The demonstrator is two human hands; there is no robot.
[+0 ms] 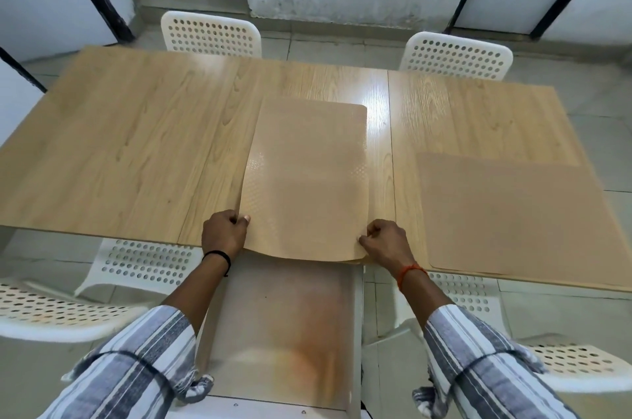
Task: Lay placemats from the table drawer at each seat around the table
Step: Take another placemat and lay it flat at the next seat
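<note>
A tan, dotted placemat [307, 175] lies lengthwise on the middle of the wooden table [136, 144], its near end curling over the table's front edge. My left hand [224, 233] pinches its near left corner and my right hand [386, 240] pinches its near right corner. A second tan placemat [513, 213] lies flat on the table at the near right seat. Below the held placemat the table drawer [287, 322] stands pulled out toward me, its pale bottom showing an orange stain.
Two white perforated chairs [212, 33] [456, 54] stand at the table's far side. Two more chairs [143, 261] [461, 292] are tucked under the near edge, beside the drawer. Other white seats [44, 312] [574, 364] stand at my left and right.
</note>
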